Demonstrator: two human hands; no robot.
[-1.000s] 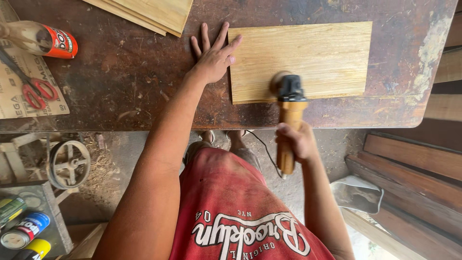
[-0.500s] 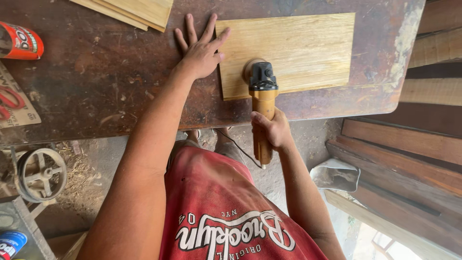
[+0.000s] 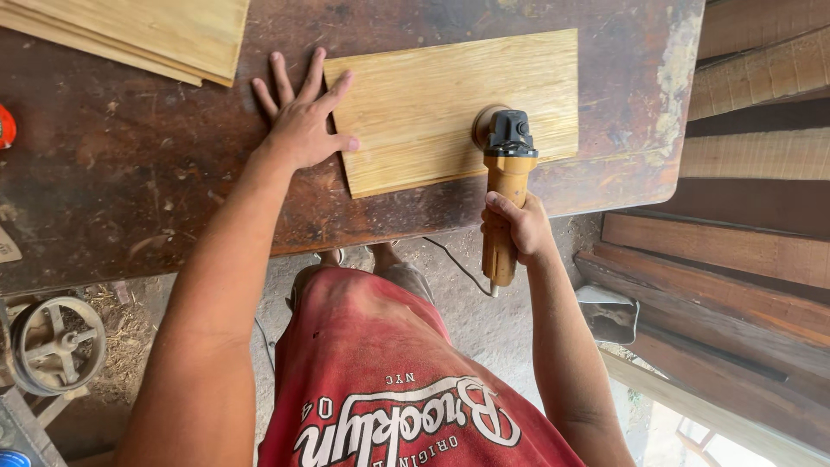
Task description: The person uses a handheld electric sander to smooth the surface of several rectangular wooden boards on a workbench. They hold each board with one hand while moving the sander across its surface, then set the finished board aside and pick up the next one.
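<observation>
A pale rectangular wooden board [image 3: 432, 104] lies flat on a dark, worn workbench [image 3: 130, 173]. My left hand [image 3: 303, 121] rests with fingers spread at the board's left edge, pressing it down. My right hand [image 3: 516, 227] grips the orange body of an angle grinder [image 3: 504, 186]. Its black head and round sanding disc sit on the board's near right part. The tool's cord trails down from its rear end toward the floor.
A stack of similar thin boards [image 3: 147, 30] lies at the bench's far left. Long wooden planks [image 3: 743, 251] are piled to the right of the bench. A metal wheel [image 3: 56, 346] sits on the floor at the lower left, amid sawdust.
The view has shifted so the bench and board sit further left in frame. The grinder stays on the board's near right part; my left hand still presses the board's left edge.
</observation>
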